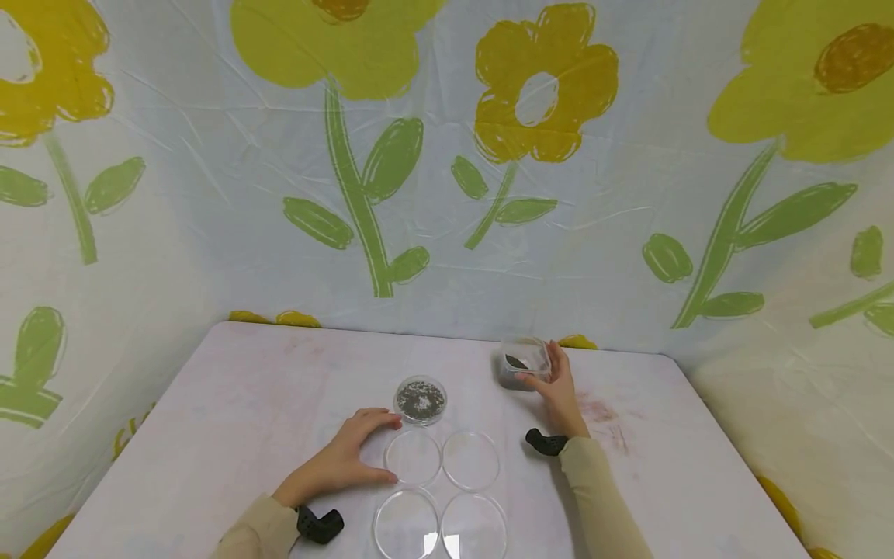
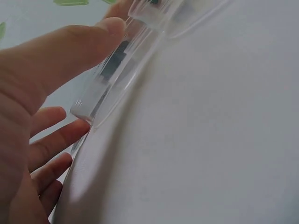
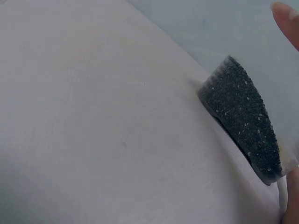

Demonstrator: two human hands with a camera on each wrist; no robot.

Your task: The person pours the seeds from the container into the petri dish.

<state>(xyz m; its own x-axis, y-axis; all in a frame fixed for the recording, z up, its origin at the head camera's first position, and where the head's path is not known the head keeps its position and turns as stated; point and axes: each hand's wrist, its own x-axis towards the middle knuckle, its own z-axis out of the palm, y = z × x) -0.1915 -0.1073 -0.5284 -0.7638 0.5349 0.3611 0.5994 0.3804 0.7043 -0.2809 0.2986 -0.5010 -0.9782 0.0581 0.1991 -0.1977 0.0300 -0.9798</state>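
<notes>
My right hand (image 1: 559,388) holds a clear plastic tub (image 1: 532,353) at its right side, near the table's back edge. Small dark grains (image 3: 240,119), speckled with pale ones, fill its lower part in the right wrist view. At the left of a clear petri dish (image 1: 414,458) is my left hand (image 1: 342,458), thumb and index finger spread about its rim. In the left wrist view the thumb (image 2: 88,44) overlaps the clear dish wall (image 2: 86,105), with a fingertip right at its lower corner. Just behind stands a round dish of dark grains (image 1: 421,401), its bottom partly showing through.
Three more clear round dishes, one to the right (image 1: 471,461), one at front left (image 1: 407,526) and one at front right (image 1: 475,528), form a square with the first. A flower-printed cloth (image 1: 447,264) hangs behind the pale table (image 1: 244,404).
</notes>
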